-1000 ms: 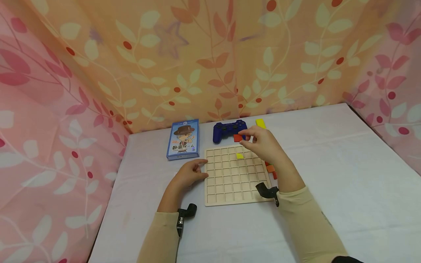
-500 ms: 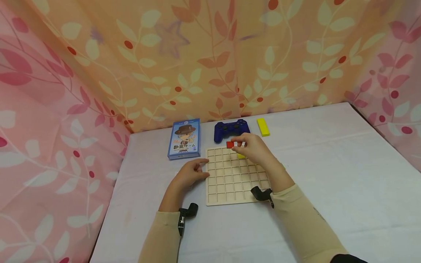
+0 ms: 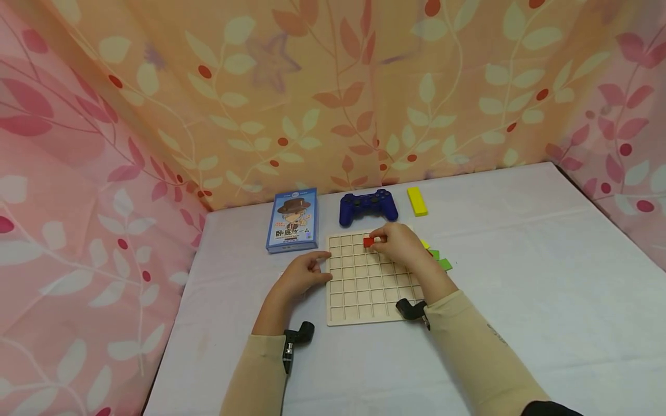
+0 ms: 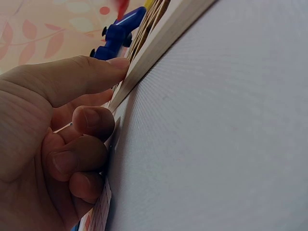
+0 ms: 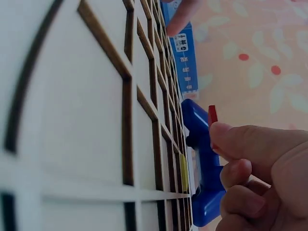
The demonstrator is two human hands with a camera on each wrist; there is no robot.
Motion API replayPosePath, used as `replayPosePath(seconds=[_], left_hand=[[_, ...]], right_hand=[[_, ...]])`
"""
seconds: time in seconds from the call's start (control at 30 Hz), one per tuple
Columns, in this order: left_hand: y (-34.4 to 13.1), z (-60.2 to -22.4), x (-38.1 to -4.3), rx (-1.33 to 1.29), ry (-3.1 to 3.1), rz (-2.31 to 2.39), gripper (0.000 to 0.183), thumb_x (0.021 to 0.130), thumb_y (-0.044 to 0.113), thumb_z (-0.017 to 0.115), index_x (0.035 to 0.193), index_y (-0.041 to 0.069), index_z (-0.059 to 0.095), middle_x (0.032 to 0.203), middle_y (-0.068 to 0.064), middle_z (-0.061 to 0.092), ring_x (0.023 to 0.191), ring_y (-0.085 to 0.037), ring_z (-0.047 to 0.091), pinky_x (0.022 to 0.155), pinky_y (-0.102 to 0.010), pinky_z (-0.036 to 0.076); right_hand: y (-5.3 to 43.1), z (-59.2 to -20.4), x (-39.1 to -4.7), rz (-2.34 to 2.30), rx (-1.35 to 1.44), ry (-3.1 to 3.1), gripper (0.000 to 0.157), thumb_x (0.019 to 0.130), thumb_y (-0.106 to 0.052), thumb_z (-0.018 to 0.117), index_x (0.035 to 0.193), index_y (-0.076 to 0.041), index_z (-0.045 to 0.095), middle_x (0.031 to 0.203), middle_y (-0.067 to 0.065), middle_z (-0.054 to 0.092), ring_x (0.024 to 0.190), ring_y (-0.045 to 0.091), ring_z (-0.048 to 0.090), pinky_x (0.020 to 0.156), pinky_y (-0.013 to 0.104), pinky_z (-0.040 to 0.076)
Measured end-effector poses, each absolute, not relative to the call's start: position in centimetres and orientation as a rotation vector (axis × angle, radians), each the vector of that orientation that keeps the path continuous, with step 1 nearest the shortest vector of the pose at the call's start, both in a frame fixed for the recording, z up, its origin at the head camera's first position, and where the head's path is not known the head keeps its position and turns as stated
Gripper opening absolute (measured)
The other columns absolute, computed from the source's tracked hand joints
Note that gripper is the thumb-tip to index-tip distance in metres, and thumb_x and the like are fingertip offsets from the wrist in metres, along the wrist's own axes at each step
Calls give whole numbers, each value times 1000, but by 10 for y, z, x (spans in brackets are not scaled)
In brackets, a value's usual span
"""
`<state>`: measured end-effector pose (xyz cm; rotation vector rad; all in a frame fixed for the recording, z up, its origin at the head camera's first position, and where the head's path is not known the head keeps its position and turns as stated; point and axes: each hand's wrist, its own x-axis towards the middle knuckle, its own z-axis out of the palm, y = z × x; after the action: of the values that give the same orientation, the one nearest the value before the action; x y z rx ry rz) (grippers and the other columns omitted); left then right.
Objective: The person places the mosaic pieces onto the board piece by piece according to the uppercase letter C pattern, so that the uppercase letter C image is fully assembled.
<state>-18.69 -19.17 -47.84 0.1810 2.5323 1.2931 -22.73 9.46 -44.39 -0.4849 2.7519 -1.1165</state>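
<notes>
A pale wooden board (image 3: 354, 294) with a grid of square cells lies on the white table. My right hand (image 3: 400, 245) pinches a small red square tile (image 3: 368, 242) between thumb and forefinger, over the board's far rows. In the right wrist view the red tile (image 5: 213, 115) stands off the grid surface. A yellow tile (image 5: 184, 172) sits in one of the far cells; my right hand hides it in the head view. My left hand (image 3: 299, 274) touches the board's left edge with the tips of its thumb and forefinger, its other fingers bent beneath.
Behind the board lie a blue game controller (image 3: 368, 207) and a yellow bar (image 3: 417, 201). A blue card-game box (image 3: 293, 222) is at the back left. Green tiles (image 3: 445, 264) and other pieces lie along the board's right edge, partly behind my right forearm. A floral curtain (image 3: 333, 115) backs the table.
My right hand has carried the red tile from near the controller, leftward and toward me, down over the board's far rows. My left hand stays at the left edge.
</notes>
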Motion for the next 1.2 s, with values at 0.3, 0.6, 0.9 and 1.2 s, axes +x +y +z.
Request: replayPosePath(seconds=[0.3, 0.6, 0.9, 1.2], left_hand=[[-192, -479, -187, 183, 2512, 1327, 57, 86, 17, 84, 140, 15, 64, 70, -1, 56, 58, -13, 45, 52, -27, 34], [-190, -479, -186, 166, 2517, 1316, 56, 87, 19, 84, 140, 16, 64, 71, -1, 56, 58, -12, 45, 52, -27, 34], [-189, -478, -186, 174, 2530, 1306, 55, 87, 19, 83, 139, 16, 65, 72, -1, 56, 59, -13, 46, 52, -28, 35], [-189, -476, -184, 134, 2513, 1318, 55, 87, 18, 83, 139, 17, 65, 72, -1, 56, 57, -13, 45, 50, -28, 33]], right_hand=[[96, -458, -228, -1048, -442, 2763, 32, 90, -16, 75, 120, -6, 76, 103, 10, 70, 89, 25, 59, 81, 40, 47], [92, -462, -227, -906, -458, 2827, 31, 94, -20, 74, 124, -13, 76, 116, 12, 72, 94, 27, 63, 84, 46, 50], [98, -455, -227, -945, -498, 2802, 37, 93, -22, 75, 129, -12, 73, 88, 5, 66, 76, 22, 54, 70, 37, 43], [107, -423, -222, -1071, -527, 2783, 36, 96, -24, 74, 130, -11, 73, 77, 3, 48, 71, 21, 45, 65, 36, 33]])
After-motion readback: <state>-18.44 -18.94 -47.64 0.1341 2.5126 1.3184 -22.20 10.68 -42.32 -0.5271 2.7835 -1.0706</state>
